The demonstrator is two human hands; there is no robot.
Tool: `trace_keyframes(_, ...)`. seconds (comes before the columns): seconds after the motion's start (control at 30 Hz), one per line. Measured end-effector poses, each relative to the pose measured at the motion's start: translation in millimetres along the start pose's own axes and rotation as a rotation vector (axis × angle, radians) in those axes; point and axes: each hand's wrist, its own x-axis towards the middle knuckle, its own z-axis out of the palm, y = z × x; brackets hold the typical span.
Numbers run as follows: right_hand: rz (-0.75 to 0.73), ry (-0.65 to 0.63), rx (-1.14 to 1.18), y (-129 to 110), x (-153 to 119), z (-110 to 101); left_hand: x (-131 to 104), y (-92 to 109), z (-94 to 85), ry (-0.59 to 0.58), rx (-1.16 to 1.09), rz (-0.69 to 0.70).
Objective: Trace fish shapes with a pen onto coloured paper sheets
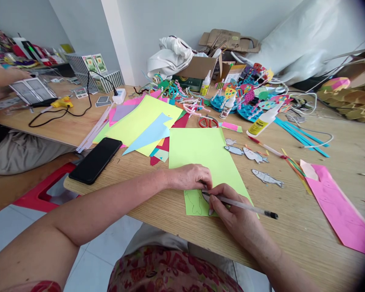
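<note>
Stretching out in front of you, the wooden table [158, 207] carries everything, and its near edge gives your wrists and forearms a place to work over. Close to that edge lies the light green sheet [197, 150], which is the thing under both your hands, probably drawn in near so you can reach its lower border. Left of it, overlapping coloured papers [142, 115] sit back from the edge, likely to leave you room. Toward the right edge rests a pink paper [340, 202] with faint outlines on it. Your phone [95, 160] lies by the near left corner, apart from the sheet. Your left hand [191, 177] has its fingers curled down onto the green sheet, seemingly to keep things from sliding; how closed that grip is, you cannot tell from here. Your right hand [228, 202] has its grip closed on a pen [249, 207], held low near the tip, presumably for control. Beyond the sheet, toward the far edge, are red-handled scissors [208, 121]. Right of the sheet lie several fish cutouts [267, 177]. Beneath your fingers, a pale cutout [205, 197] is partly hidden, just beside a drawn outline [196, 207] at the sheet's near left corner.
</note>
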Motion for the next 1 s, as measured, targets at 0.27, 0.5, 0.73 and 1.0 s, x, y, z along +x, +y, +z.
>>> trace_keyframes(0.27, 0.019, -0.035, 0.014, 0, -2, -1, 0, 0, -0.1, -0.006, 0.002, 0.009)
trace_keyframes(0.5, 0.010, -0.030, 0.030, 1, -5, -2, 0, -3, 0.7, -0.011, -0.011, 0.017)
trace_keyframes(0.73, 0.026, -0.053, 0.045, -1, -7, -5, 0, -3, 0.6, -0.007, 0.018, 0.045)
trace_keyframes(1.0, 0.054, -0.078, 0.003, 2, -13, -8, 0, -3, 0.5, -0.019, 0.019, 0.033)
